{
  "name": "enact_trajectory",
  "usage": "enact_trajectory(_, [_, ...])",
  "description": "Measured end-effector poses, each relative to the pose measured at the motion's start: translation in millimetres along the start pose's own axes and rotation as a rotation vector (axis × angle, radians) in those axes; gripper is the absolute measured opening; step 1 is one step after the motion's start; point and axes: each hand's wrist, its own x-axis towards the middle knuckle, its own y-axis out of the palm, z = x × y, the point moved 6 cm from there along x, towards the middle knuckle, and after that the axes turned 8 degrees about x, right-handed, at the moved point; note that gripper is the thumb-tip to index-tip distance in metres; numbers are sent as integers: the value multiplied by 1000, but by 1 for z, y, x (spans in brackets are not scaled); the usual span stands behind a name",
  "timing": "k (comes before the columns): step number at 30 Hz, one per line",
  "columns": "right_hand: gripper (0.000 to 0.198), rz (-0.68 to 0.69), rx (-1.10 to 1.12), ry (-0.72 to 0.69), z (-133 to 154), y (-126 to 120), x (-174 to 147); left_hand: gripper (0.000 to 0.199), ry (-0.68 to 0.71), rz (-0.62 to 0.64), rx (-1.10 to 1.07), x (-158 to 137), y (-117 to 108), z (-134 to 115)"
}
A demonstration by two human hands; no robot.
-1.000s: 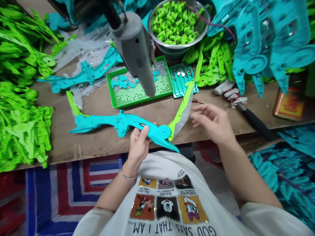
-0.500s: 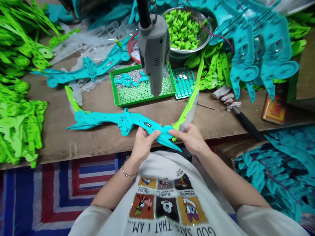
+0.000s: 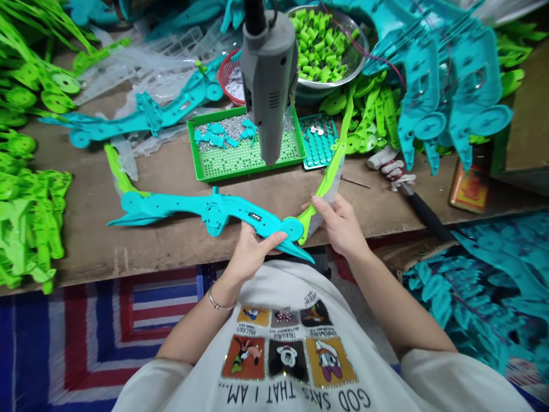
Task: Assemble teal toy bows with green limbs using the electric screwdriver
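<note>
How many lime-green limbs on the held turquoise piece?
2: left limb at one end of the turquoise piece; right limb at the other, partly covered by the right hand.

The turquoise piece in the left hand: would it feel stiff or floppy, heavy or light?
Probably stiff: the turquoise piece reaches well past the left hand without visible sagging. It looks like moulded plastic, so likely light for its length. The green arm may swing, since it meets the piece at a round disc.

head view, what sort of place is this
Most likely a small assembly workshop: a grey tool hangs over the brown worktop, a green tray holds many small parts, and lime green plastic pieces lie heaped at the left.
</note>
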Motion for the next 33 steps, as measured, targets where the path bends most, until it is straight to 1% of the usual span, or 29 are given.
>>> enact_trajectory(3, [51, 62, -34, -50, 2, 3, 7, 62, 29, -14, 23, 0, -1, 0])
enact_trajectory(6, [54, 103, -5, -41, -1, 6, 11, 62, 64, -24, 13, 0, 1, 0])
enact_trajectory(8, [52, 59, 22, -49, -2, 6, 10, 63, 63, -37, -15, 0, 2, 0])
enact_trajectory(10, [49, -17, 46, -53, -4, 3, 5, 64, 51, -55, -38, -1, 3, 1])
enact_trajectory(12, [48, -60, 65, -23, -6, 2, 0, 64, 40, -60, -48, -1, 3, 1])
enact_trajectory(14, [49, -44, 97, 32, -9, 3, -3, 62, 41, -45, -44, -1, 4, 1])
enact_trajectory(16, [51, -28, 150, 40, -9, 5, -2, 60, 54, -27, -29, -1, 5, 2])
enact_trajectory(20, [55, -75, 235, -75, 1, 10, 7, 56, 75, -27, 1, -3, 7, 8])
enact_trajectory(21, [55, -65, 238, -82, 2, 13, 9, 56, 80, -31, 7, -3, 8, 9])
enact_trajectory(24, [53, 31, 183, -41, 3, 27, 13, 53, 108, -24, 27, -4, 9, 12])
enact_trajectory(26, [51, 56, 153, -28, 3, 31, 13, 52, 131, -19, 31, -5, 9, 13])
enact_trajectory(30, [50, -12, 226, -33, 1, 26, 11, 51, 164, -38, 13, -5, 8, 10])
enact_trajectory(33, [50, -6, 255, -5, -3, 24, 7, 51, 154, -52, 2, -6, 9, 10])
